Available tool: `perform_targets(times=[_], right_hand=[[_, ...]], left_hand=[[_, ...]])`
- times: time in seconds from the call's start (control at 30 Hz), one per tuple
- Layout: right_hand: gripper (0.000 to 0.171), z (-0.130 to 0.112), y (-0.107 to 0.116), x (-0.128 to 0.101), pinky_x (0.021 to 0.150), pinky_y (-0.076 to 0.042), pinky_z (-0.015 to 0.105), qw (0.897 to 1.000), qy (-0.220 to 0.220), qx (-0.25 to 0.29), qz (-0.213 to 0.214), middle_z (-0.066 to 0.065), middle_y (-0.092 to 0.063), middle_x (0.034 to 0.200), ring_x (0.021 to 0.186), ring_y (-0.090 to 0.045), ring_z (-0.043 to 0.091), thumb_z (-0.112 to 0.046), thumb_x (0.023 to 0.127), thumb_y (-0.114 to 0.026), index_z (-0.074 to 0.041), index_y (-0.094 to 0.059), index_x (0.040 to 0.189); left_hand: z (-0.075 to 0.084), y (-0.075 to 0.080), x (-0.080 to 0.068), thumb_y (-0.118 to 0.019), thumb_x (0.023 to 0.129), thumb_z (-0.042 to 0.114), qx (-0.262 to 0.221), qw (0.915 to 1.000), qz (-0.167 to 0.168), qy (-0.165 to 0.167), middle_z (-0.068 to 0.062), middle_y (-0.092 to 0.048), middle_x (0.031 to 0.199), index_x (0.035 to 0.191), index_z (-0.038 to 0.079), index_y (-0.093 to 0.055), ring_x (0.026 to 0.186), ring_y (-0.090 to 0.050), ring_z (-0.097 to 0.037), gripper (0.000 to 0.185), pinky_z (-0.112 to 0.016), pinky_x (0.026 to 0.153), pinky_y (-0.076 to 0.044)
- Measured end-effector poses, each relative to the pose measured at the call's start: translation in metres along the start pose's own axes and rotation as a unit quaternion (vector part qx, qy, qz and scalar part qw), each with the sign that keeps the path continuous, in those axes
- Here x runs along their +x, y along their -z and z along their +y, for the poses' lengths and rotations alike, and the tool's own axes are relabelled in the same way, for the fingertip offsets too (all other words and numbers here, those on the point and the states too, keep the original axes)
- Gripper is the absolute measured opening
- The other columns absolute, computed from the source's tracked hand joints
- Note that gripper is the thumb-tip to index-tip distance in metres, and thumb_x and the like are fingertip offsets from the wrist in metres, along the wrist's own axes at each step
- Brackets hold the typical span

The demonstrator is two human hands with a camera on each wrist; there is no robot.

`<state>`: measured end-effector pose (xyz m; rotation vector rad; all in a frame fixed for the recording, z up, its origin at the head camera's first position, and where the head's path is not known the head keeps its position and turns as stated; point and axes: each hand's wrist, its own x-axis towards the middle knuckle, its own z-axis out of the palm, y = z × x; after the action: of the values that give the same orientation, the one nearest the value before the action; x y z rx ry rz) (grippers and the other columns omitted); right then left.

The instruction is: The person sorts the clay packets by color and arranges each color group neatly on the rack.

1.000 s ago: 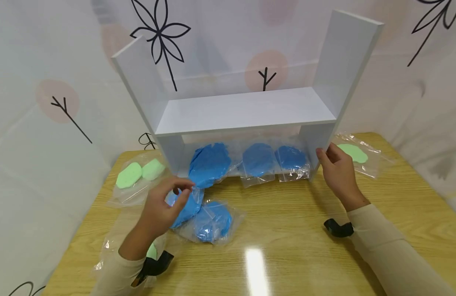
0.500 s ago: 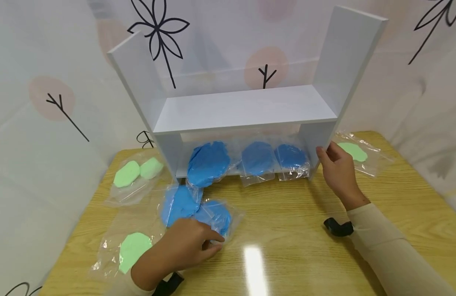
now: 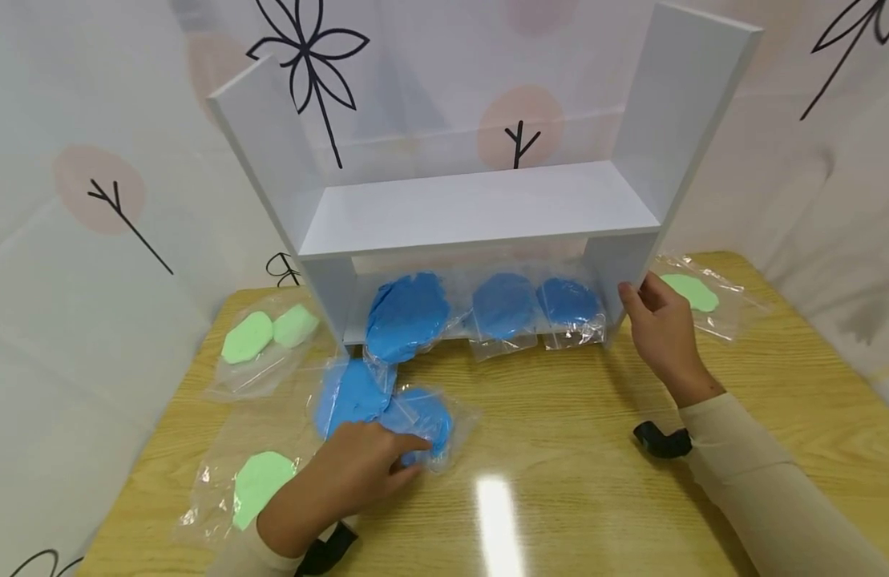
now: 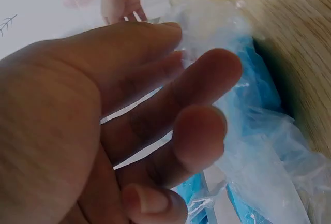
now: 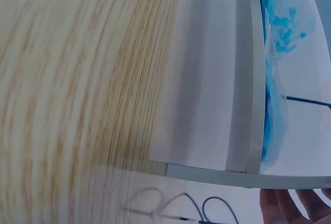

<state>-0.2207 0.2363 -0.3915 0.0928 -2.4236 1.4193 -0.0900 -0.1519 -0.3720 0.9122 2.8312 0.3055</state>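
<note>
- The white shelf unit (image 3: 480,210) fills the upper centre of the head view: two tall side panels, one flat board between them, and a low open bay beneath.
- In that bay lie three clear bags of blue pieces (image 3: 503,306), side by side, their plastic edges spilling over the front lip onto the wooden table (image 3: 581,449).
- The right hand (image 3: 660,332), right of centre, grips the front edge of the shelf's right panel, fingers curled against it.
- The left hand (image 3: 357,469), lower left of centre, lies on the near blue bag (image 3: 426,421); its fingers curl over the crinkled clear plastic. The left wrist view shows the fingers bent just over the film, though whether they pinch it I cannot tell.
- That bag holds a flat, bright blue, rounded piece and lies on the table in front of the shelf, overlapping a second blue bag (image 3: 350,393) to its upper left.
- Bags of pale green pieces lie at the left edge (image 3: 267,340), the lower left (image 3: 252,485) and the far right (image 3: 693,292).
</note>
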Motion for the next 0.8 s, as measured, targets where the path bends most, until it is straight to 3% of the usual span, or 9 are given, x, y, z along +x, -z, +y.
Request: perform_targets(times=[0.13,0.27,0.43,0.6,0.8], right_hand=[[0.051,-0.002,0.001,0.001,0.094,-0.047,0.01,1.0,-0.008,0.001,-0.004,0.015,-0.053,0.148,0.131,-0.054,0.034,-0.035,0.105,-0.047,-0.018,-0.043,0.152],[0.051,-0.003,0.002,0.001,0.098,-0.049,0.017,1.0,-0.01,-0.001,-0.006,0.014,-0.052,0.149,0.132,-0.054,0.034,-0.036,0.105,-0.046,-0.02,-0.042,0.153],[0.051,-0.003,0.001,0.001,0.087,-0.044,0.003,1.0,-0.007,0.001,0.0,0.016,-0.054,0.146,0.126,-0.058,0.023,-0.037,0.105,-0.047,-0.018,-0.045,0.151],[0.05,-0.003,0.0,0.0,0.088,-0.048,0.008,1.0,-0.004,0.002,0.003,0.018,-0.054,0.146,0.125,-0.059,0.022,-0.035,0.105,-0.047,-0.017,-0.046,0.151],[0.049,-0.001,0.001,-0.001,0.088,-0.049,0.009,1.0,-0.005,0.002,0.007,0.018,-0.054,0.146,0.126,-0.059,0.025,-0.034,0.105,-0.047,-0.019,-0.045,0.151]], left_hand=[[-0.002,-0.006,0.001,-0.077,0.086,0.03,0.05,0.9984,0.022,-0.011,0.012,-0.067,0.073,0.117,0.026,-0.074,0.06,-0.055,-0.004,0.031,-0.023,0.051,-0.043],[-0.004,-0.015,0.003,-0.082,0.081,0.033,0.111,0.9915,0.059,-0.034,0.009,-0.071,0.091,0.11,0.025,-0.073,0.066,-0.063,-0.009,0.032,-0.024,0.052,-0.047],[-0.005,-0.023,0.006,-0.086,0.076,0.034,0.165,0.9797,0.101,-0.054,0.007,-0.065,0.085,0.1,0.024,-0.072,0.06,-0.058,-0.01,0.03,-0.024,0.047,-0.045],[-0.005,-0.027,0.007,-0.085,0.077,0.032,0.2,0.9691,0.121,-0.077,0.005,-0.062,0.088,0.097,0.024,-0.07,0.057,-0.054,-0.01,0.026,-0.024,0.045,-0.044],[-0.003,-0.027,0.006,-0.079,0.082,0.018,0.235,0.9568,0.143,-0.094,0.006,-0.062,0.087,0.091,0.023,-0.069,0.051,-0.048,-0.008,0.015,-0.022,0.041,-0.037]])
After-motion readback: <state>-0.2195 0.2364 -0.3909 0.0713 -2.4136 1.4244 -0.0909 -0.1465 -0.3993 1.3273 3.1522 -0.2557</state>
